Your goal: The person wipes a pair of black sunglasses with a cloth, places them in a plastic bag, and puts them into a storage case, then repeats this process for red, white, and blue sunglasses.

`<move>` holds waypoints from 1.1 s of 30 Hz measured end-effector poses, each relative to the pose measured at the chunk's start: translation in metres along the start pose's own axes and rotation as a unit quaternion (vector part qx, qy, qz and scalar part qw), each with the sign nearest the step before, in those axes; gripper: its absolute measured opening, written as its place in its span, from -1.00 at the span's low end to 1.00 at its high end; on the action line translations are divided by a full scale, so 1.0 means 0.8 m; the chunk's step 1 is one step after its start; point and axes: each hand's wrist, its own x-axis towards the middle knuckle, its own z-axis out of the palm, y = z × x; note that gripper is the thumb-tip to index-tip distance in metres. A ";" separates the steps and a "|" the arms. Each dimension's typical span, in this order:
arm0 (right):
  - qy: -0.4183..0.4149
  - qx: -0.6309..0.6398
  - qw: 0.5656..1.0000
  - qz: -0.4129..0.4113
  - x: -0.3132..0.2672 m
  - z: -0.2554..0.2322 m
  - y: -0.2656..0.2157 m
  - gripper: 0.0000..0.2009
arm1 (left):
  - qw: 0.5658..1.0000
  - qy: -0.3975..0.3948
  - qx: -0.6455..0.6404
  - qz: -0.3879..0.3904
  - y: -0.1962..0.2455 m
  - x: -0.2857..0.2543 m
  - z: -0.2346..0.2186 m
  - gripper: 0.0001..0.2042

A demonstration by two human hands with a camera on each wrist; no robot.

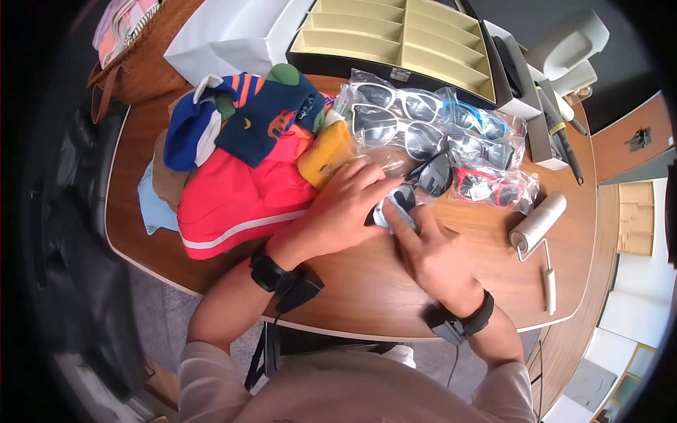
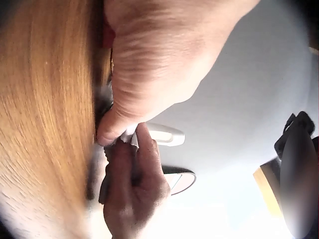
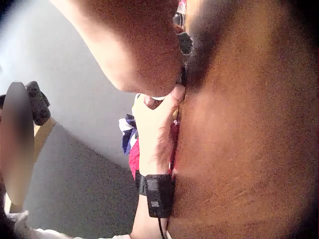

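Note:
Dark sunglasses (image 1: 434, 175) lie low over the table's middle, with one lens standing clear beyond the fingers. My left hand (image 1: 345, 204) grips them by the nearer side, thumb below and fingers above. A small light-blue cloth (image 1: 390, 215) is bunched over the nearer lens. With thumb and index finger, my right hand (image 1: 441, 261) pinches the cloth against that lens. In the left wrist view the fingertips of the right hand (image 2: 132, 184) meet the left thumb at a pale bit of the cloth. The right wrist view hides most of the glasses behind the hands.
Bagged sunglasses (image 1: 405, 130) lie beyond the hands, with a red pair (image 1: 486, 189) at right. A pile of clothes (image 1: 240, 183) sits left. An open compartment case (image 1: 367, 46) and a white box (image 1: 226, 42) stand behind. A lint roller (image 1: 538, 222) lies right.

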 end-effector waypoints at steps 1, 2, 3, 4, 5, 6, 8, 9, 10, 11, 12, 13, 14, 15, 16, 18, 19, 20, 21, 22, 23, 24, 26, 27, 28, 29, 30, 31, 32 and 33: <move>-0.011 0.001 1.000 -0.005 -0.001 0.000 0.000 -0.41 | 1.000 0.000 0.002 -0.001 0.001 0.000 0.000 -0.31; 0.007 0.006 1.000 0.012 -0.002 0.002 0.001 -0.40 | 1.000 -0.005 -0.001 -0.003 0.001 0.001 -0.001 -0.31; 0.025 0.011 0.999 0.029 -0.001 0.006 0.003 -0.40 | 1.000 -0.004 -0.002 -0.001 0.001 0.002 -0.001 -0.31; 0.043 0.016 0.998 0.046 -0.001 0.008 0.004 -0.40 | 1.000 -0.002 -0.002 0.001 0.001 0.002 -0.001 -0.31; 0.040 0.011 0.998 0.047 -0.001 0.008 0.004 -0.40 | 1.000 0.000 -0.002 0.002 0.001 0.002 -0.001 -0.31; 0.036 0.006 0.998 0.049 -0.002 0.007 0.003 -0.39 | 1.000 -0.001 0.000 0.004 0.001 0.002 -0.001 -0.31; 0.034 0.004 0.998 0.049 -0.002 0.006 0.002 -0.40 | 1.000 -0.001 0.005 0.009 0.001 0.003 -0.001 -0.31; 0.034 0.007 0.998 0.048 -0.002 0.007 0.001 -0.40 | 1.000 -0.002 0.002 0.008 0.002 0.002 -0.001 -0.31; 0.034 0.010 0.998 0.047 -0.003 0.007 0.001 -0.40 | 1.000 -0.003 0.000 0.008 0.001 0.002 -0.001 -0.31; 0.036 0.012 0.997 0.062 -0.003 0.007 0.001 -0.41 | 1.000 -0.004 -0.002 0.008 0.001 0.002 -0.002 -0.31; 0.036 0.015 0.996 0.077 -0.005 0.007 0.001 -0.41 | 1.000 -0.007 0.000 0.005 0.002 0.002 -0.002 -0.31; 0.036 0.017 0.995 0.092 -0.007 0.007 0.001 -0.41 | 1.000 -0.009 0.001 0.003 0.002 0.003 -0.002 -0.31; 0.036 0.017 0.995 0.089 -0.008 0.007 0.000 -0.41 | 1.000 -0.012 0.003 0.001 0.002 0.003 -0.003 -0.31; 0.036 0.017 0.996 0.085 -0.009 0.007 -0.001 -0.41 | 1.000 -0.012 0.004 0.001 0.002 0.003 -0.003 -0.31; 0.036 0.017 0.996 0.082 -0.010 0.008 -0.001 -0.40 | 1.000 -0.013 0.005 0.001 0.002 0.002 -0.003 -0.31; 0.026 0.033 0.997 0.066 -0.006 0.004 -0.002 -0.40 | 1.000 -0.009 0.014 0.004 0.001 0.002 -0.002 -0.31; 0.020 0.042 0.997 0.059 -0.004 0.003 -0.002 -0.40 | 1.000 -0.005 0.021 0.007 0.001 0.001 -0.001 -0.31; 0.020 0.047 0.997 0.059 -0.002 0.003 0.000 -0.40 | 1.000 -0.001 0.028 0.010 0.001 0.001 0.000 -0.31; 0.020 0.052 0.997 0.059 -0.001 0.004 0.002 -0.40 | 1.000 -0.003 0.026 0.006 0.001 0.001 0.000 -0.31; 0.021 0.057 0.996 0.060 0.000 0.005 0.003 -0.40 | 1.000 -0.006 0.024 0.002 0.001 0.001 -0.001 -0.31; 0.028 0.059 0.996 0.066 -0.001 0.005 0.004 -0.41 | 1.000 -0.008 0.023 -0.002 0.001 0.002 -0.001 -0.31; 0.035 0.060 0.995 0.070 -0.001 0.005 0.005 -0.42 | 1.000 -0.011 0.023 -0.001 0.001 0.003 -0.001 -0.31; 0.040 0.060 0.994 0.087 -0.004 0.005 0.005 -0.44 | 1.000 -0.017 0.024 -0.001 0.002 0.003 -0.002 -0.31; 0.039 0.058 0.993 0.098 -0.006 0.005 0.006 -0.45 | 1.000 -0.017 0.024 -0.001 0.002 0.003 -0.002 -0.31; 0.039 0.055 0.992 0.108 -0.007 0.004 0.006 -0.47 | 1.000 -0.016 0.024 -0.001 0.002 0.003 -0.002 -0.31; 0.041 0.058 0.991 0.112 -0.008 0.004 0.005 -0.48 | 1.000 -0.016 0.024 -0.001 0.003 0.003 -0.003 -0.31; 0.043 0.061 0.990 0.116 -0.008 0.003 0.004 -0.48 | 1.000 -0.019 0.022 -0.003 0.003 0.003 -0.003 -0.31; 0.046 0.065 0.990 0.120 -0.008 0.002 0.003 -0.49 | 1.000 -0.022 0.022 -0.004 0.003 0.004 -0.004 -0.31; 0.041 0.071 0.991 0.106 -0.006 0.000 0.002 -0.49 | 0.999 -0.025 0.021 -0.005 0.004 0.004 -0.004 -0.31; 0.037 0.077 0.992 0.092 -0.003 -0.003 0.002 -0.49 | 1.000 -0.020 0.021 -0.005 0.003 0.003 -0.003 -0.31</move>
